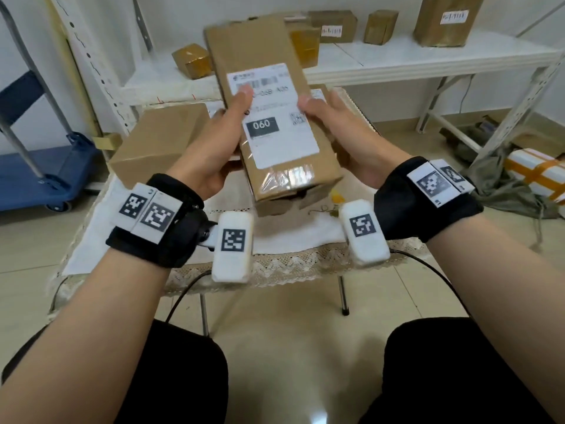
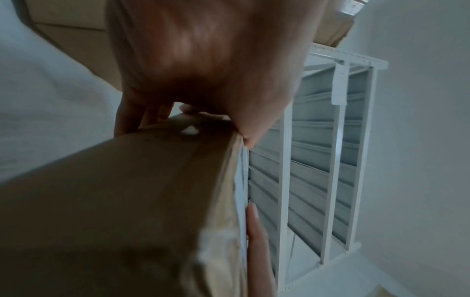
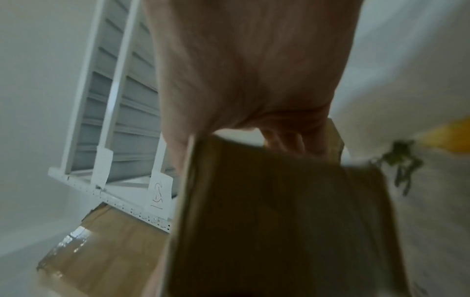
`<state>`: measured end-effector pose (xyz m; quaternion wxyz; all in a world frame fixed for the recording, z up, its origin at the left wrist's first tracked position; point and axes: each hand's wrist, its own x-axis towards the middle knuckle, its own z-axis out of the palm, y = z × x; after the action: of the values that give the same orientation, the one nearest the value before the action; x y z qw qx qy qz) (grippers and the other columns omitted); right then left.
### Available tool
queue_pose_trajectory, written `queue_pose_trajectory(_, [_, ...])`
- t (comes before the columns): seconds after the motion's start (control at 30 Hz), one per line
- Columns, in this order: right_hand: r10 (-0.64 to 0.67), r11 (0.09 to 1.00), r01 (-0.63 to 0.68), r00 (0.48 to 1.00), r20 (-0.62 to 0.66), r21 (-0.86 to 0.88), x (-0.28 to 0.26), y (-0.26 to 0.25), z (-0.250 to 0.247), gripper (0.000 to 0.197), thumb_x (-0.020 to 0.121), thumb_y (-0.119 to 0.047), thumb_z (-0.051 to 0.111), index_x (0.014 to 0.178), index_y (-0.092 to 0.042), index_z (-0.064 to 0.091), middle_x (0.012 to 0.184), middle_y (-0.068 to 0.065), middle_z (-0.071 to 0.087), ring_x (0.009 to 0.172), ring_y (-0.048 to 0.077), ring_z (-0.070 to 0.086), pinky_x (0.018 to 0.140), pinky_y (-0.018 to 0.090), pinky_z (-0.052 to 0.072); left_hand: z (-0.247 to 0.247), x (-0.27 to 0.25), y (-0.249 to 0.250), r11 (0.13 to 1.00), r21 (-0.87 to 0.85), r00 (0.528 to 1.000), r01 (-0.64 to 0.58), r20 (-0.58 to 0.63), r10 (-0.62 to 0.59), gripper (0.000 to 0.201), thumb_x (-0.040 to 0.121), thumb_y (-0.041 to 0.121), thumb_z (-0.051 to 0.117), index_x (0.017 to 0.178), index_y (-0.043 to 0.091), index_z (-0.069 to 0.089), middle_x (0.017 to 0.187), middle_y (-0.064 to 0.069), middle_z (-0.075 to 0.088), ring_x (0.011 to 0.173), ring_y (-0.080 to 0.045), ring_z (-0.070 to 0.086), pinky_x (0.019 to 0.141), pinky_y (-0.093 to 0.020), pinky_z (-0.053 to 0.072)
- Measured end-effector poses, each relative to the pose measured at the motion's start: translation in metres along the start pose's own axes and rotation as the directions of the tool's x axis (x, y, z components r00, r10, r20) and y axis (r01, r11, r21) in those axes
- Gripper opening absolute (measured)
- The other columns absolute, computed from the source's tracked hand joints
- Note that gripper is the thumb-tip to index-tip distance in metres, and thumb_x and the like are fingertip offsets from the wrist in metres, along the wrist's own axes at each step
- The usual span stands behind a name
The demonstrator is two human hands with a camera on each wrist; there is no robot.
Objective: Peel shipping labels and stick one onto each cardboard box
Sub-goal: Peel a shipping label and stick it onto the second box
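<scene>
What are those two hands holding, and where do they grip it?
A long cardboard box, gripped by its long sides: left hand and right hand, thumbs on its shipping label.

A small table [image 1: 293,240] is covered by a lace-edged white cloth [image 1: 284,261]; a plain cardboard box [image 1: 159,142] is set on it. Taped boxes [image 1: 380,27], several seemingly labelled, are ranged on a white shelf [image 1: 428,61].

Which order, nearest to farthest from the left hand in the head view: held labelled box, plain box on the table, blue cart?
1. Held labelled box, gripped by the left hand.
2. Plain box, beside it on the table.
3. Blue cart, far left on the floor.
</scene>
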<state>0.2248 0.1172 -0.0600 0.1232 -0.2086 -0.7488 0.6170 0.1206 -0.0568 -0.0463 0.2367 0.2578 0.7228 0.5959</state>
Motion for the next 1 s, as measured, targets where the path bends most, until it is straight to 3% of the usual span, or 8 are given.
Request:
queue_pose_trajectory(0.1, [0.067,0.993,-0.077,0.992,0.102,0.093,-0.004,0.005,0.005,0.098,0.08,-0.06,0.073,0.16,-0.026,0.029,0.126,-0.007,0.074,0.111,0.016,0.073,0.099,0.038,0.057,-0.002,-0.001,-0.003,0.996,0.036,0.997,0.082,-0.013,-0.082,0.05,0.103,0.064,0.031,0.1,0.033,0.07,0.094,0.01,0.079,0.088,-0.012,0.071,0.087,-0.033,0.054])
queue_pose_trajectory(0.17, [0.061,0.991,-0.077,0.988,0.139,0.11,-0.011,0.006,0.006,0.056,0.092,-0.052,0.067,0.141,-0.025,0.058,0.119,-0.004,0.077,0.106,0.015,0.074,0.099,0.034,0.055,-0.005,-0.005,0.004,0.977,0.177,0.993,0.116,-0.028,-0.113,0.064,0.1,0.071,0.028,0.133,0.026,0.061,0.13,0.001,0.07,0.117,-0.024,0.064,0.104,-0.04,0.045])
queue_pose_trajectory(0.2, [0.063,0.99,-0.082,0.985,0.163,0.117,-0.015,0.007,0.006,0.04,0.095,-0.048,0.064,0.128,-0.026,0.066,0.116,-0.002,0.078,0.101,0.015,0.074,0.096,0.032,0.054,-0.006,-0.008,0.011,0.945,0.311,0.993,0.105,-0.086,-0.082,0.08,0.098,0.074,0.026,0.155,0.018,0.037,0.154,-0.007,0.049,0.137,-0.031,0.05,0.112,-0.043,0.036])
queue_pose_trajectory(0.27, [0.086,0.988,-0.108,0.978,0.19,0.106,-0.019,0.009,0.006,0.03,0.097,-0.045,0.062,0.118,-0.026,0.07,0.116,0.002,0.078,0.094,0.016,0.072,0.088,0.031,0.054,-0.012,-0.013,0.021,0.806,0.592,0.981,0.01,-0.161,0.105,0.087,0.1,0.071,0.022,0.163,0.018,-0.007,0.171,-0.009,0.005,0.156,-0.03,0.014,0.122,-0.05,0.018])
queue_pose_trajectory(0.4, [0.078,0.992,-0.099,0.969,0.233,0.082,-0.023,0.008,0.009,0.039,0.096,-0.044,0.064,0.126,-0.019,0.068,0.12,0.009,0.075,0.098,0.022,0.07,0.091,0.037,0.052,-0.011,-0.002,0.013,0.382,0.853,0.913,-0.355,0.228,0.338,0.086,0.097,0.071,0.012,0.161,0.018,-0.011,0.167,-0.01,-0.024,0.155,-0.028,-0.021,0.123,-0.063,-0.002])
queue_pose_trajectory(0.5, [0.03,0.994,-0.056,0.967,0.254,0.093,-0.023,0.006,0.012,0.03,0.101,-0.035,0.058,0.126,-0.019,0.064,0.105,0.002,0.079,0.088,0.013,0.073,0.079,0.025,0.056,-0.003,0.005,-0.003,0.299,0.862,0.898,-0.408,0.321,0.301,0.097,0.087,0.082,0.008,0.16,0.023,-0.018,0.166,-0.005,-0.029,0.153,-0.024,-0.028,0.122,-0.049,-0.018])
queue_pose_trajectory(0.7, [0.032,0.99,-0.062,0.973,0.229,0.126,-0.021,0.011,0.013,0.018,0.099,-0.028,0.063,0.11,-0.04,0.055,0.1,-0.011,0.078,0.087,0.008,0.075,0.073,0.022,0.059,-0.028,0.018,-0.008,0.381,0.882,0.948,-0.277,0.187,0.257,0.091,0.095,0.077,0.013,0.159,0.021,-0.019,0.166,-0.003,-0.029,0.153,-0.023,-0.027,0.123,-0.052,-0.017])
queue_pose_trajectory(1.0, [0.015,0.991,-0.035,0.989,0.15,0.126,-0.013,0.008,0.019,0.065,0.085,-0.048,0.071,0.14,-0.021,0.053,0.118,0.006,0.075,0.097,0.02,0.074,0.076,0.032,0.059,-0.007,0.012,-0.012,0.336,0.867,0.909,-0.368,0.26,0.327,0.091,0.093,0.077,0.008,0.158,0.022,-0.022,0.166,-0.002,-0.031,0.152,-0.023,-0.029,0.122,-0.051,-0.019])
